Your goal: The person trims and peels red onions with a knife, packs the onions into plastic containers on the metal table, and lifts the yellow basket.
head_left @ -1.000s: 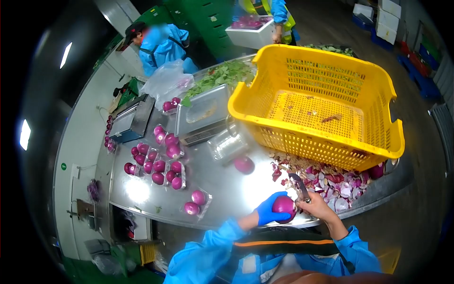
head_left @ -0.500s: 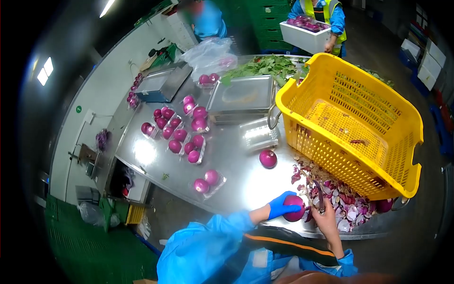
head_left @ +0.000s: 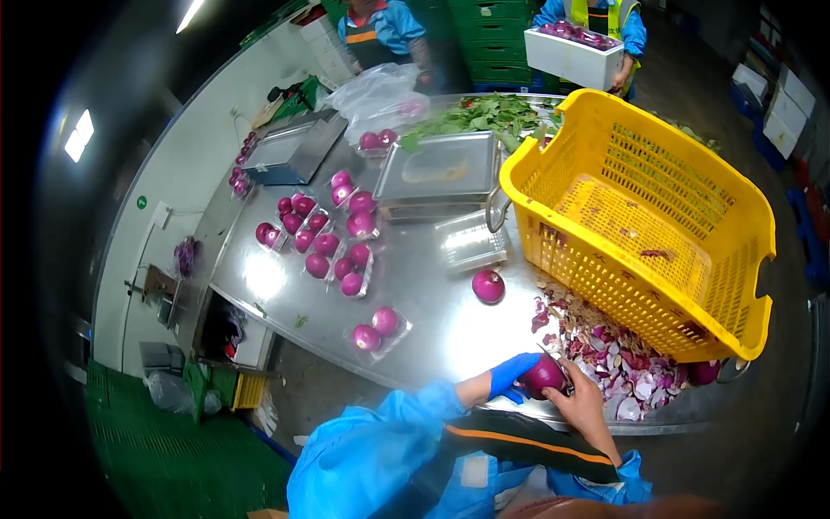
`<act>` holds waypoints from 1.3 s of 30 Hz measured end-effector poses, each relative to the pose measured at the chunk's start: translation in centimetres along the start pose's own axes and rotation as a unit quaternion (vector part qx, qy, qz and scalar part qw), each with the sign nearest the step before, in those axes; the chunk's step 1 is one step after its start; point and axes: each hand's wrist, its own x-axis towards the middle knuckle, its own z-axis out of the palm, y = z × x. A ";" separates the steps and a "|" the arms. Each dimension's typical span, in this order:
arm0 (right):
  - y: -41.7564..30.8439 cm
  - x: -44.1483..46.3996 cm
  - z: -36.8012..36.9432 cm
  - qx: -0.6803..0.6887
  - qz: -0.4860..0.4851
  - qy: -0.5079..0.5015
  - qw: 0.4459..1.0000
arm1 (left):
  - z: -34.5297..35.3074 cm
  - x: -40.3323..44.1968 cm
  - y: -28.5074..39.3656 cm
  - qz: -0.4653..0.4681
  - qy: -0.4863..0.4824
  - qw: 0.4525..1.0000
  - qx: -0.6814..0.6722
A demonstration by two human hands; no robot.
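My left hand (head_left: 512,379), in a blue glove, is closed around the side of a peeled-looking red onion (head_left: 543,375) near the table's front edge. My bare right hand (head_left: 581,400) grips a small cutting tool (head_left: 565,374); its thin metal blade lies against the onion, and whether it is a knife or scissors I cannot make out. The right thumb presses on the onion. Just right of my hands spreads a heap of onion skins (head_left: 635,372). Another red onion (head_left: 488,286) sits alone on the metal table (head_left: 432,324) farther back.
A yellow basket (head_left: 596,251) with skin scraps stands at right. Clear trays of onions (head_left: 378,329) lie at left, near an empty clear tray (head_left: 472,240) and a scale (head_left: 441,173). Leafy greens (head_left: 493,117) lie behind. One person carries a white box (head_left: 574,54); another stands beyond the table.
My right hand has moved left from over the skins and brought the tool against the onion. The far person has straightened and turned this way; the white box has shifted slightly right.
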 end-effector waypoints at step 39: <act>0.8 2.1 -2.8 -0.194 -0.257 0.227 0.919 | 11.9 -6.6 12.0 0.229 0.060 0.951 0.198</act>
